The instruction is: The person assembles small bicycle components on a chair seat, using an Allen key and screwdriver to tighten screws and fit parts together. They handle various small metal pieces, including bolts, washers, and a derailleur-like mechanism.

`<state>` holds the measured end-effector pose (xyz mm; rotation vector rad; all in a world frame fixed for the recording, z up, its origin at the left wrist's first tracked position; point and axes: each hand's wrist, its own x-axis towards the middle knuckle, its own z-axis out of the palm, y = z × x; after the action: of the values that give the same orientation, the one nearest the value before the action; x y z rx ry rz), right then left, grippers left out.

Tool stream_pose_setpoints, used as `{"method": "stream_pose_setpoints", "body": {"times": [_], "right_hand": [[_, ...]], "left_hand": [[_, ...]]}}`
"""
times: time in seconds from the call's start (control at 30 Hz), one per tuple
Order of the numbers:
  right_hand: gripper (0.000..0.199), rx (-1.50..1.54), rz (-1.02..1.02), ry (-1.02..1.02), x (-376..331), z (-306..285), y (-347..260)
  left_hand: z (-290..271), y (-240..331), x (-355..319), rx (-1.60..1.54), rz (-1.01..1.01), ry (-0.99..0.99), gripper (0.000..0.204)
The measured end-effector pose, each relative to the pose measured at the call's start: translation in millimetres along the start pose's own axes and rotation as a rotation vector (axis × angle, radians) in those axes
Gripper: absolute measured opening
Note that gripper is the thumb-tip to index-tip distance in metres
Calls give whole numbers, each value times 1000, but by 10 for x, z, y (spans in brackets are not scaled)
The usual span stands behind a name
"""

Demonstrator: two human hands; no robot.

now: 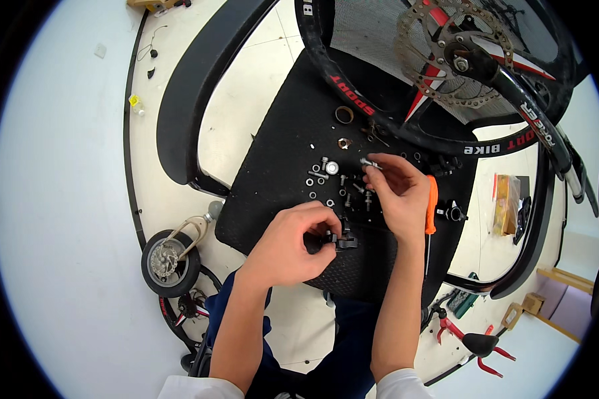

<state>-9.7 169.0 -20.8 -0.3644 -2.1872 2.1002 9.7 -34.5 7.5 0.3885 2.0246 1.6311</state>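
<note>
Between the thumb and fingers of my left hand (287, 245) is a small black bracket-like part (346, 242), low over the front of a black chair seat (259, 176). My right hand (404, 199) pinches a small silver bolt (369, 162), up and to the right of the left hand. Loose bolts, nuts and washers lie on the seat between and beyond the hands, among them a round silver cap (332, 168). Just right of my right wrist lies a screwdriver with an orange handle (432, 203). My fingers partly cover the black part.
A bicycle wheel (439, 143) with a disc rotor (412, 40) and fork (526, 100) rests across the seat's far right. Armrests (180, 113) flank the seat. A brass-coloured ring (344, 115) lies toward the back. On the floor are a small wheel (171, 263) and a red frame part (456, 332).
</note>
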Motion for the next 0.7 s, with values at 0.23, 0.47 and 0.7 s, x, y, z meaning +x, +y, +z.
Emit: {"method": "stream_pose_setpoints", "body": {"times": [0.23, 0.47, 0.7], "right_hand": [[15, -343, -49, -125, -62, -277, 56], [22, -518, 15, -185, -82, -254, 37], [23, -532, 65, -228, -66, -296, 37]], "left_hand": [[53, 23, 35, -25, 3, 27, 26], [116, 67, 74, -50, -23, 69, 42], [126, 64, 90, 5, 8, 29, 42]]}}
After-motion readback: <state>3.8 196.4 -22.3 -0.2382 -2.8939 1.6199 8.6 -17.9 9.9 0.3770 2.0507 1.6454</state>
